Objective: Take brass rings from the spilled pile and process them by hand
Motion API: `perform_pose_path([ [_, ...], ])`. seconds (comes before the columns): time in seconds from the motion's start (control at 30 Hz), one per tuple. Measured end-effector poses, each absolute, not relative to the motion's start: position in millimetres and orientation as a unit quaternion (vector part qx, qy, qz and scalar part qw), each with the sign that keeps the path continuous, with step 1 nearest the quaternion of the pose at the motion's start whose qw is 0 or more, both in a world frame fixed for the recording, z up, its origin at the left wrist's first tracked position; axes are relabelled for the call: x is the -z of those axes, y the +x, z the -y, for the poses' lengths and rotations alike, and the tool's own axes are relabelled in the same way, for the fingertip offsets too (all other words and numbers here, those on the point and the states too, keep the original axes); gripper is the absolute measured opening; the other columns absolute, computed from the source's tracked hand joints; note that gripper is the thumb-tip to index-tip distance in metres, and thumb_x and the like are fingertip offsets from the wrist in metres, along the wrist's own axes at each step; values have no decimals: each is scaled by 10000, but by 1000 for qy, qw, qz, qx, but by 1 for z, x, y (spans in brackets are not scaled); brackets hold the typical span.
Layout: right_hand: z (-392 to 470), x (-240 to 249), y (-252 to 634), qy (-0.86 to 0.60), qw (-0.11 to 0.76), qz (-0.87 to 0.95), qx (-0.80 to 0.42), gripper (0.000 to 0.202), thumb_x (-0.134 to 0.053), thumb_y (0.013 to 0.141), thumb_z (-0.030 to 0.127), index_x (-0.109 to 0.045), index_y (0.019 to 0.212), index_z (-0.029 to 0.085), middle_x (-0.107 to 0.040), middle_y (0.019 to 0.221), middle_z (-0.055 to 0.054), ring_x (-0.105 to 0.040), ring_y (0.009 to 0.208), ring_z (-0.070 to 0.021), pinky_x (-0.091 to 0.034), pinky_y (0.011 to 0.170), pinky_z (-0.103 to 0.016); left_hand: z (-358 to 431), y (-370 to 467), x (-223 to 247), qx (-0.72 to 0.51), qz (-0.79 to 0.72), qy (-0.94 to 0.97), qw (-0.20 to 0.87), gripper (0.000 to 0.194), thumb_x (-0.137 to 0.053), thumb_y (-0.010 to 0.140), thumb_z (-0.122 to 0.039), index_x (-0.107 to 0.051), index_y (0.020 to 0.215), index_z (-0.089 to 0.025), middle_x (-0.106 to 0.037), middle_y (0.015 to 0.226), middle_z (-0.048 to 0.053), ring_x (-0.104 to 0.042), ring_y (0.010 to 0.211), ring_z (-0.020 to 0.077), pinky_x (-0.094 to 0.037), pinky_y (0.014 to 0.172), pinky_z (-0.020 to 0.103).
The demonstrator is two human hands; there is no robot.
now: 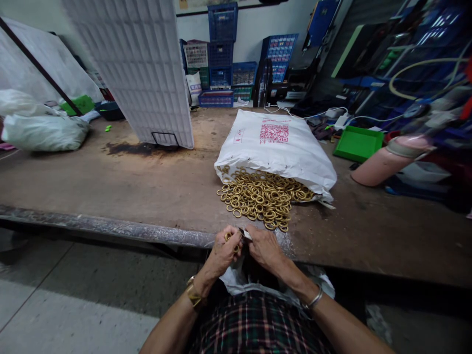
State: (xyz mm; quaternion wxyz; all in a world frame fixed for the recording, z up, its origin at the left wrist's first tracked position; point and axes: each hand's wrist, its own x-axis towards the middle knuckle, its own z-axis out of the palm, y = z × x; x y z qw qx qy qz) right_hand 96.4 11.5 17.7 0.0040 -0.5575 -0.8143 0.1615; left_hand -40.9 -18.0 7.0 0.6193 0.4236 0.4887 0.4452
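Note:
Brass-coloured rings spill in a pile from the open mouth of a white sack with a red printed code. Just in front of the pile, at the table's edge, my left hand is closed around several of the rings. Close beside it, my right hand grips a small tool with a pale part and a dark tip. That tip points at the fingers of my left hand. Whether it touches a ring is too small to tell.
A tall white ribbed panel stands on the brown table. A green tray and a pink bottle are on the right. Plastic bags lie at the left, and stacked crates stand behind.

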Motion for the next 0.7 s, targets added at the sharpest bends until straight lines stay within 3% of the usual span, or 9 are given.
perform_pose_path([
  [0.37, -21, -26, 99, -494, -37, 843, -209, 227, -393, 788, 151, -602, 877, 159, -676, 788, -88, -593, 688, -167, -272, 553, -251, 22, -45, -12, -436, -473, 465, 608, 355, -483, 796, -517, -432, 701, -178, -441, 505, -60, -390, 404, 57, -306, 385, 169],
  [0.53, -24, -27, 91, -537, -45, 829, -149, 246, -406, 778, 138, -574, 956, 163, -682, 804, -100, -622, 708, -189, -288, 548, -257, 33, -49, -18, -451, -439, 419, 654, 350, -521, 783, -507, -440, 716, -173, -467, 538, -54, -405, 399, 49, -311, 380, 165],
  [0.7, -37, -22, 77, -574, 2, 812, -104, 256, -421, 773, 110, -526, 999, 171, -676, 835, -82, -633, 755, -188, -330, 586, -251, 41, -44, -30, -450, -367, 371, 725, 338, -562, 768, -483, -457, 729, -164, -486, 559, -41, -429, 398, 49, -324, 364, 162],
])
